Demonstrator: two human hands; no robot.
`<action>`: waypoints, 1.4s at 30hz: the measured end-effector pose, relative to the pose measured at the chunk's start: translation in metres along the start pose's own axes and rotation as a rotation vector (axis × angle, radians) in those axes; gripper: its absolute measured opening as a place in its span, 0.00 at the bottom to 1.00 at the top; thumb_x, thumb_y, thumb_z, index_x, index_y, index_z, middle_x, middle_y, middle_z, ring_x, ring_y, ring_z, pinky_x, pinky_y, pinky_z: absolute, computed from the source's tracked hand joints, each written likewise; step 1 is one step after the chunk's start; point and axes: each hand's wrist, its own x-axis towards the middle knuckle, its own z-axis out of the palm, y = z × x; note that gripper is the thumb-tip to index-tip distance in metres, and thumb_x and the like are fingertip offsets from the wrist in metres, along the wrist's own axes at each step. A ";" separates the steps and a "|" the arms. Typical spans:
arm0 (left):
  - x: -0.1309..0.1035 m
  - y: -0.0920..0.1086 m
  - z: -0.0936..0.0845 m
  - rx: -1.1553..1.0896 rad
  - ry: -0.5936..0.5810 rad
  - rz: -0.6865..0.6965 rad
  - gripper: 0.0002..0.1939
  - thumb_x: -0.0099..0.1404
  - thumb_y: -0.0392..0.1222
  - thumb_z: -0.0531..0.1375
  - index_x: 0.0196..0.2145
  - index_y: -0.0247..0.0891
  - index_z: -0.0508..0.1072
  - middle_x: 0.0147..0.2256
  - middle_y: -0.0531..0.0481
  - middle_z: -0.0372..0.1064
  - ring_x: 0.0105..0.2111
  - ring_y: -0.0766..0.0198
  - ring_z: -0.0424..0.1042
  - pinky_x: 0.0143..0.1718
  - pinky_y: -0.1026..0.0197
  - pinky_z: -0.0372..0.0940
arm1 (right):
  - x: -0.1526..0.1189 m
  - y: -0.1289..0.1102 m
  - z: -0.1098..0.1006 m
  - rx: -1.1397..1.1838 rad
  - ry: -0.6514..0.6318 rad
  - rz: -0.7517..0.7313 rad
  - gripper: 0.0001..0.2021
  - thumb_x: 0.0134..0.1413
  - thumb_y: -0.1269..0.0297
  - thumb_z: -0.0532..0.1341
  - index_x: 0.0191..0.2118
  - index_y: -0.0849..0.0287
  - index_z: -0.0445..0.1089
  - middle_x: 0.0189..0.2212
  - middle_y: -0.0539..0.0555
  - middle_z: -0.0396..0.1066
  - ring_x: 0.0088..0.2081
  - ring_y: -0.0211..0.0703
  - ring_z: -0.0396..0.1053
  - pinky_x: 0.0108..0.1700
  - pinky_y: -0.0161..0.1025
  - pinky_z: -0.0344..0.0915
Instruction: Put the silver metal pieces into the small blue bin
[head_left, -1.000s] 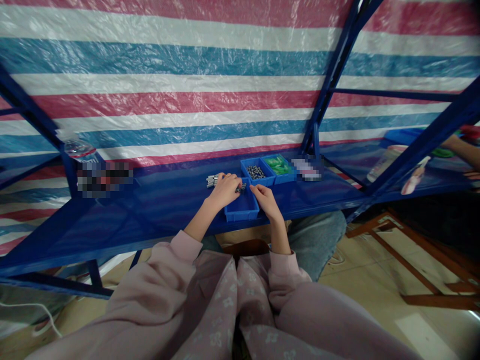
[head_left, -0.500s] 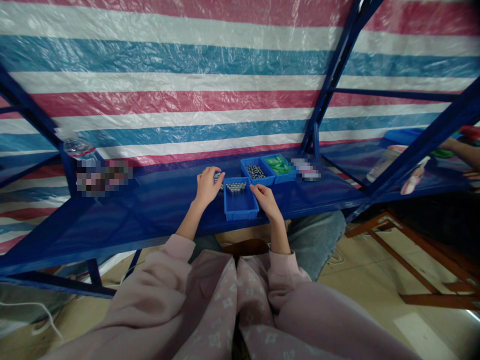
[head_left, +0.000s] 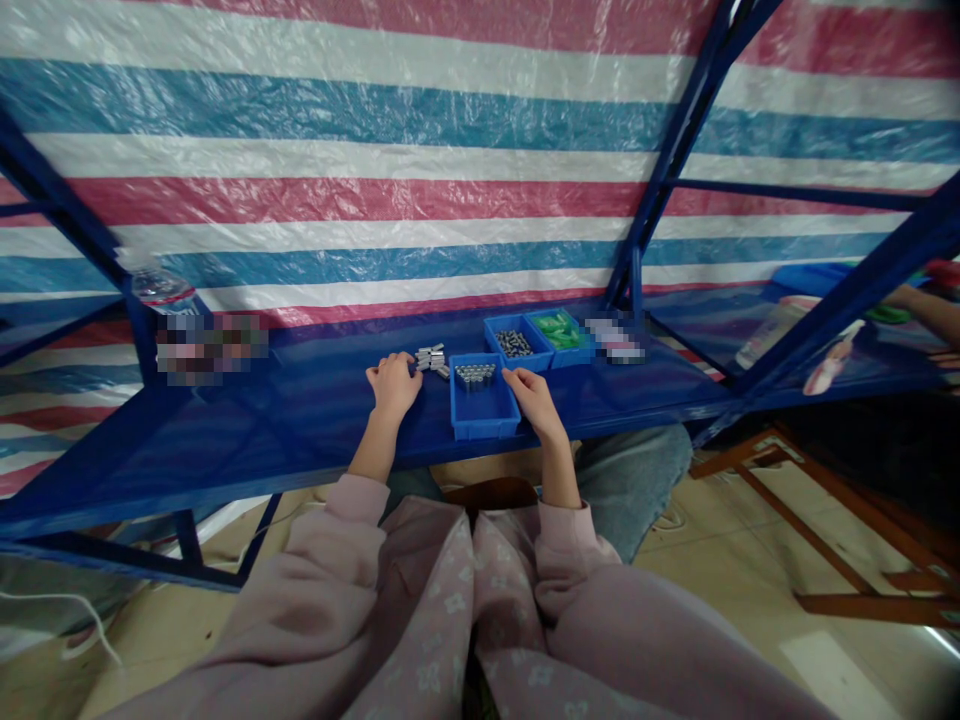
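A small blue plastic bin stands at the front of the bench, with rows of short silver metal cylinders at its far end. My right hand pinches the bin's right rim between thumb and fingers. To the left of the bin, loose silver metal cylinders lie in a small heap on the bench. My left hand rests palm down just left of this heap, fingers bent but apart, with nothing visible in it.
Behind the bin stand a blue bin of small metal parts and another with green pieces. A water bottle is at the left of the blue bench. Blue frame posts rise behind. Another person's arm shows far right.
My left hand has moved left and slightly toward me, off the heap of cylinders, which now shows. My right hand keeps its hold on the bin.
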 end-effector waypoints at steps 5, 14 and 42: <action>-0.001 -0.004 0.001 0.002 -0.040 -0.008 0.11 0.61 0.39 0.54 0.38 0.41 0.75 0.44 0.42 0.72 0.48 0.48 0.67 0.48 0.46 0.55 | 0.001 0.002 0.000 0.005 0.002 0.003 0.23 0.47 0.44 0.61 0.20 0.55 0.54 0.14 0.43 0.50 0.17 0.33 0.49 0.19 0.34 0.47; -0.007 -0.007 -0.002 -0.060 -0.040 0.017 0.11 0.62 0.43 0.56 0.40 0.43 0.76 0.46 0.44 0.72 0.49 0.47 0.67 0.49 0.45 0.54 | 0.001 0.002 -0.001 0.003 -0.002 -0.002 0.22 0.48 0.45 0.61 0.20 0.55 0.54 0.14 0.43 0.50 0.17 0.32 0.50 0.19 0.34 0.46; 0.006 0.019 -0.031 -0.697 0.092 0.210 0.11 0.57 0.47 0.61 0.31 0.36 0.77 0.31 0.48 0.76 0.32 0.61 0.73 0.37 0.60 0.65 | 0.001 0.004 0.000 0.040 -0.010 0.015 0.23 0.48 0.45 0.62 0.20 0.56 0.54 0.14 0.42 0.49 0.16 0.31 0.48 0.18 0.33 0.44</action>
